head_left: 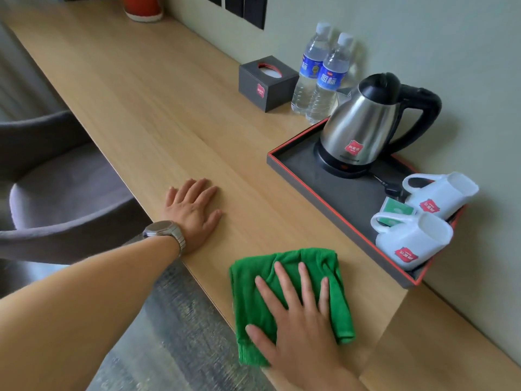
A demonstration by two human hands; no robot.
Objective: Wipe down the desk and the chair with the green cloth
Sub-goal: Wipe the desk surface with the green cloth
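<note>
A folded green cloth (253, 303) lies on the light wooden desk (146, 88) near its front edge. My right hand (298, 320) presses flat on top of the cloth, fingers spread. My left hand (194, 210), with a metal watch on the wrist, rests palm down on the bare desk to the left of the cloth, holding nothing. A grey upholstered chair (56, 187) stands at the left, partly tucked under the desk.
A dark tray with a red rim (293, 162) at the right holds a steel kettle (363, 122), two white mugs (414, 238) on their sides and a green sachet. Behind it stand two water bottles (321, 74) and a grey tissue box (266, 83). A red pot (142, 7) sits far back.
</note>
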